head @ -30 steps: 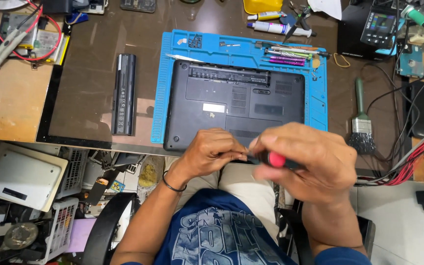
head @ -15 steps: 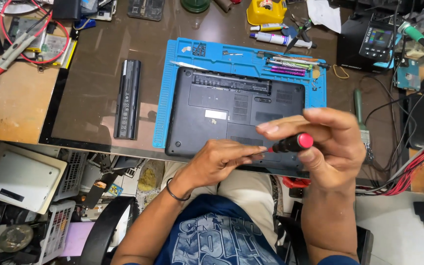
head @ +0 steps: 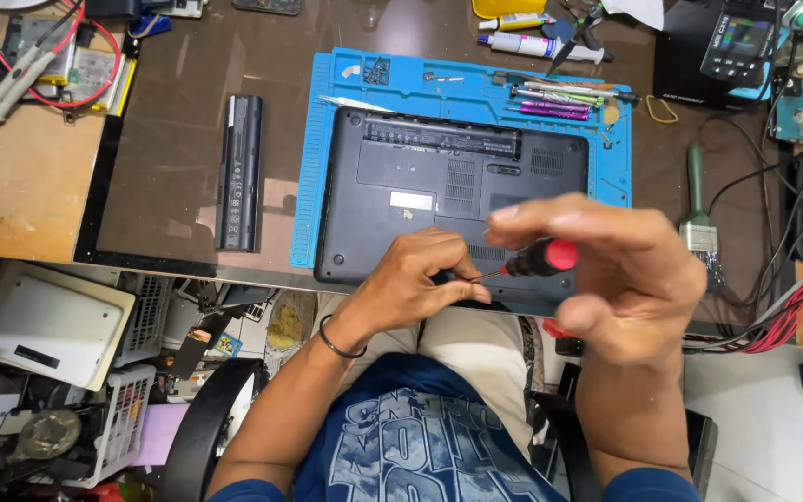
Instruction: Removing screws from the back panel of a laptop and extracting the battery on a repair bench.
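A black laptop (head: 439,186) lies upside down on a blue work mat (head: 327,139), its battery bay empty. My right hand (head: 620,274) grips a small screwdriver with a black handle and red cap (head: 541,258), held nearly level above the laptop's near edge. My left hand (head: 415,284) pinches the screwdriver's thin shaft near its tip, fingers closed together over the laptop's near edge. Whether a screw is held there I cannot tell.
A long black battery (head: 239,172) lies left of the mat. Several thin tools (head: 555,100) and small screws rest on the mat's far side. A brush (head: 697,218), a meter (head: 741,42), cables (head: 783,316) and red test leads (head: 34,65) surround the mat.
Both hands have lifted a little and shifted right; the screwdriver is held higher over the laptop's near edge, with the left fingers still at its tip.
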